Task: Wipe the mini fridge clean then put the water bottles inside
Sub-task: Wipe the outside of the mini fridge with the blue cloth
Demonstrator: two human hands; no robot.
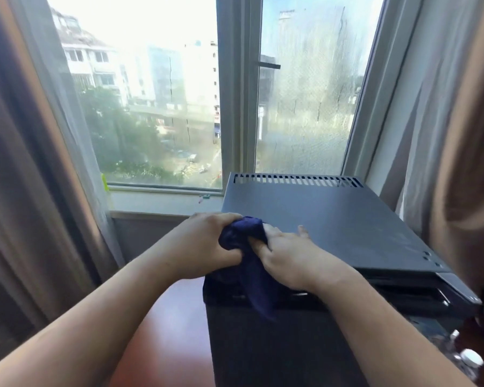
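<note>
A black mini fridge (341, 224) stands below the window, its flat top facing me and vent slots along its back edge. Over its front left corner I hold a dark blue cloth (245, 241) bunched between both hands. My left hand (204, 244) grips the cloth's upper part from the left. My right hand (288, 255) holds it from the right, fingers partly spread on the fridge top. A tail of cloth hangs down over the fridge's front. Water bottles (470, 358) with white caps show at the bottom right, beside the fridge.
A reddish wooden surface (165, 331) lies left of the fridge. Brown curtains (25, 163) hang on both sides. The window sill (157, 201) carries small clips behind the fridge's left corner. The fridge's door edge (456, 286) sticks out at the right.
</note>
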